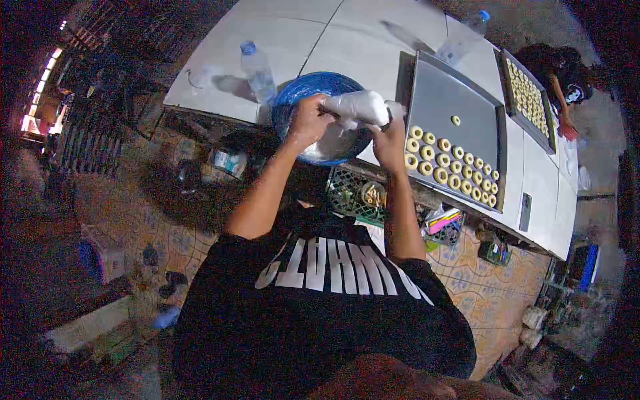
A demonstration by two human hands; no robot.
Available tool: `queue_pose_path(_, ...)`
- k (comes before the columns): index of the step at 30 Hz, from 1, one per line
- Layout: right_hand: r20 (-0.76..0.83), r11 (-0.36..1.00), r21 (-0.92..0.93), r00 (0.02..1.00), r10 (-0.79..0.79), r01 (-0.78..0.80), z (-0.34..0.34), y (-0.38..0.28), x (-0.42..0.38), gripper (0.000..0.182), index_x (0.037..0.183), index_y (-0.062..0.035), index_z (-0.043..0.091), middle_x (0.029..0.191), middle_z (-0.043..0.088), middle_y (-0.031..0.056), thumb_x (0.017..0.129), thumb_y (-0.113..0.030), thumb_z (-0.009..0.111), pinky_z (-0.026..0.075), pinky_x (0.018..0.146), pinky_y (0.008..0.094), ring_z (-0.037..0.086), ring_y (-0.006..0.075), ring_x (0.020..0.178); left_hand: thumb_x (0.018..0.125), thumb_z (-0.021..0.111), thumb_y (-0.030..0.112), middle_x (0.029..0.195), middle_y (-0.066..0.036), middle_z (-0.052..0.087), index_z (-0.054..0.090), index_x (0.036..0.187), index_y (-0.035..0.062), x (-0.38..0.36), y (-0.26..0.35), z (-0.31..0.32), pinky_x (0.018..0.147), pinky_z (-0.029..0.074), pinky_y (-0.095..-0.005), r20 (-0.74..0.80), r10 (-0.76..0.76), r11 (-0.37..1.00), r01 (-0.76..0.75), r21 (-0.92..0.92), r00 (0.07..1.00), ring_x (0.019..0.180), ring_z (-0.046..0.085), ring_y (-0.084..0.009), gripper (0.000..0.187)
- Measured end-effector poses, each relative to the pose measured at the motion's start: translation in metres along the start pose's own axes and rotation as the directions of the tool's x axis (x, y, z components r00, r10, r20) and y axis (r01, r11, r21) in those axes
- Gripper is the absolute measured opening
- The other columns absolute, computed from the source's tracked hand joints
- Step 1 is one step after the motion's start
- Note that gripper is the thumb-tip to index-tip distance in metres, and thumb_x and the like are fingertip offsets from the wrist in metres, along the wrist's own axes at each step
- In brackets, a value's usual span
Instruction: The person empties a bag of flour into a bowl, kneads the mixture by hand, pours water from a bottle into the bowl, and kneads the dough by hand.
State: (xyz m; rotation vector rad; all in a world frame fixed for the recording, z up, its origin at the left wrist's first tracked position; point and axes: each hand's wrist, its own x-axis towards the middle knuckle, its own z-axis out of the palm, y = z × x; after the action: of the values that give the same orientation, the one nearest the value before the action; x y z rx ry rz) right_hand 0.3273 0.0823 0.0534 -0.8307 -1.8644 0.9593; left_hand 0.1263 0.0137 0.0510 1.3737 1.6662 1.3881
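Note:
Over a blue basin [287, 95] I hold a whitish plastic bag [357, 107] that bulges with something pale. My left hand [311, 123] is closed on the bag's left end, fingers wrapped around it. At the other end, my right hand [391, 139] grips the bag near a small dark spot. White material lies in the bottom of the basin, partly hidden by the bag. To the right of my right hand is a metal tray [457, 87] with several rows of pale ring-shaped dough pieces [455, 181] along its near side. One single ring [456, 121] sits apart from them.
A plastic bottle [259, 72] stands left of the basin, another [463, 40] beyond the tray. A second tray [550, 133] of rings lies farther right, near another person's arm [559, 97]. A phone [526, 212] rests by the table edge. Crates [347, 193] sit below.

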Motion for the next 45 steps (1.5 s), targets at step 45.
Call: queue_pose_path(45,0.2,0.952,0.301,0.98,-0.009,-0.053,0.05,-0.017,0.04,0.079,0.142,-0.0063,0.029,0.131,0.046,0.0151,0.077,-0.008,0.074,0.041,0.1,0.0363,0.047,0.0254,0.119,0.075,0.08,0.026,0.113,-0.02,0.06,0.04,0.129,-0.0131,0.021,0.005,-0.058,0.088,0.048,-0.0318,0.246,-0.14,0.99,0.139,0.021,0.959,0.101,0.058,-0.0203,0.077)
